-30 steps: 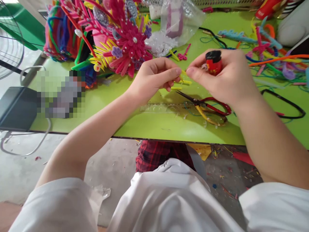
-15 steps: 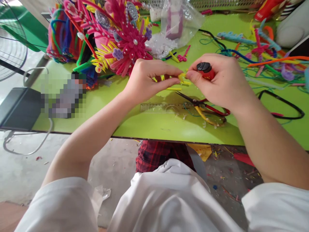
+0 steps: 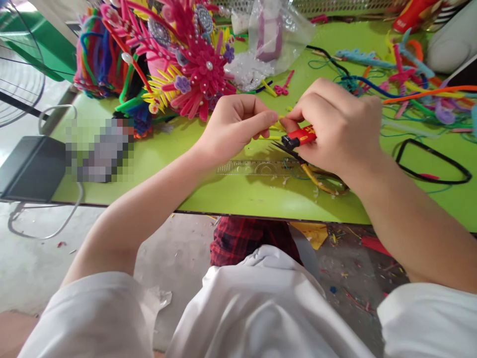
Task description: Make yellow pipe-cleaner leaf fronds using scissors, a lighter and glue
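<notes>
My left hand (image 3: 238,124) is closed, thumb and forefinger pinching a short yellow pipe-cleaner piece (image 3: 278,120), mostly hidden by the fingers. Opposite it, my right hand (image 3: 335,127) is closed round a red lighter (image 3: 304,134) with a black top that points left. Its thumb and forefinger tips also meet at the yellow piece. Beneath my right hand lie scissors (image 3: 316,180) with a yellow handle loop, partly covered. A clear plastic ruler (image 3: 249,168) rests on the green table just in front of my hands.
Pink and yellow pipe-cleaner flowers (image 3: 208,69) with pearls stand at the back left, beside bundled pipe cleaners (image 3: 100,59). Clear plastic bags (image 3: 294,35) lie behind my hands. Loose coloured stems (image 3: 406,89) and a black loop (image 3: 434,161) are at right; a dark grey box (image 3: 33,166) is at left.
My right hand has rolled over, so the lighter's top swings from upright to pointing left and down. My left hand has turned slightly, its fingers curling more around the yellow piece.
</notes>
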`<state>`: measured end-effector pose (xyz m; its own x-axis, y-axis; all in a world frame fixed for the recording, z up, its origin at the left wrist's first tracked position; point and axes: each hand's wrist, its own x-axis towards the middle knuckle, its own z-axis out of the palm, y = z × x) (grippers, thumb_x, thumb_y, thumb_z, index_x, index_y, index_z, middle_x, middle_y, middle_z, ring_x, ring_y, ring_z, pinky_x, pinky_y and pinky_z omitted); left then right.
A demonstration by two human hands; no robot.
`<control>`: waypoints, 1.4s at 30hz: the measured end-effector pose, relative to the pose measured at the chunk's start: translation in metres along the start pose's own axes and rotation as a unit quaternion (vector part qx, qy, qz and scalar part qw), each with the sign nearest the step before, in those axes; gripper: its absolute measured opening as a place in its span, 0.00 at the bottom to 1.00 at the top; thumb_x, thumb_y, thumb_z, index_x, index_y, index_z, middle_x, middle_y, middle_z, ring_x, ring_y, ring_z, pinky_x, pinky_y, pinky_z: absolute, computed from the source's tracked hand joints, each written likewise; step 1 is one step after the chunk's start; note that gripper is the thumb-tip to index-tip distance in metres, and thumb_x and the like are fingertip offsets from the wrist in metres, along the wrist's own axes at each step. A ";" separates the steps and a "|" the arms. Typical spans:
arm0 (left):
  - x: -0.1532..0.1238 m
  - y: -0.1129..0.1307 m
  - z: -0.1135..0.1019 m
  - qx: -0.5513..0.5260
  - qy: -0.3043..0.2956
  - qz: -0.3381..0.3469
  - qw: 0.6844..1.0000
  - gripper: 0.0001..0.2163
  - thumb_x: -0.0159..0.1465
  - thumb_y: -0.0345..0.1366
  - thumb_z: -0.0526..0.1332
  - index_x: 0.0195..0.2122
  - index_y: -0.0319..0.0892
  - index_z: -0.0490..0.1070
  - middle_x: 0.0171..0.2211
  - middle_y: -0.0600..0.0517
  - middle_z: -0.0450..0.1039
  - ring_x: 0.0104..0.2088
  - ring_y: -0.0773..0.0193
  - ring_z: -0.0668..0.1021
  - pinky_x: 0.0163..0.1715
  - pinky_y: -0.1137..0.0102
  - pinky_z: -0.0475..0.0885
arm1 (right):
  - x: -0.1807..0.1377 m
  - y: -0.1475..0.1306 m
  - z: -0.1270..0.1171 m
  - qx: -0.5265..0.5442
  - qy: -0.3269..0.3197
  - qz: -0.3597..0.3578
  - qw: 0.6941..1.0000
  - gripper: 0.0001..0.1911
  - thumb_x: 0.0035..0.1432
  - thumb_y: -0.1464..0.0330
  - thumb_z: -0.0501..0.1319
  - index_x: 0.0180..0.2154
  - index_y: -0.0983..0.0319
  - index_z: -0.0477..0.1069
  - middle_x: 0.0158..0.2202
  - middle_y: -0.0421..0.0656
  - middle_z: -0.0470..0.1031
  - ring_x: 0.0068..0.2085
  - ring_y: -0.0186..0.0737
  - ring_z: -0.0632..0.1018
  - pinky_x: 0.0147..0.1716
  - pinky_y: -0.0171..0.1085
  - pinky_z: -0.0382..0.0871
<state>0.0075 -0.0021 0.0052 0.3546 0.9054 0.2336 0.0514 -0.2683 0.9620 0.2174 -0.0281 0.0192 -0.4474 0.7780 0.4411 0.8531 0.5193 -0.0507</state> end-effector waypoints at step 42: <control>0.007 -0.012 0.007 0.003 0.019 -0.149 0.989 0.10 0.64 0.43 0.69 0.42 0.44 0.82 0.34 0.53 0.80 0.26 0.73 0.73 0.21 0.74 0.61 | 0.016 0.005 0.026 0.216 0.041 0.217 0.951 0.08 0.54 0.67 0.64 0.25 0.57 0.67 0.20 0.37 0.65 0.25 0.37 0.64 0.28 0.40 0.57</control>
<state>0.0164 0.0050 -0.0055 0.2870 0.9564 -0.0545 0.1536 0.0102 0.9881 0.2075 -0.0039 0.0031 -0.0402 0.9313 0.3621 0.7553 0.2656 -0.5992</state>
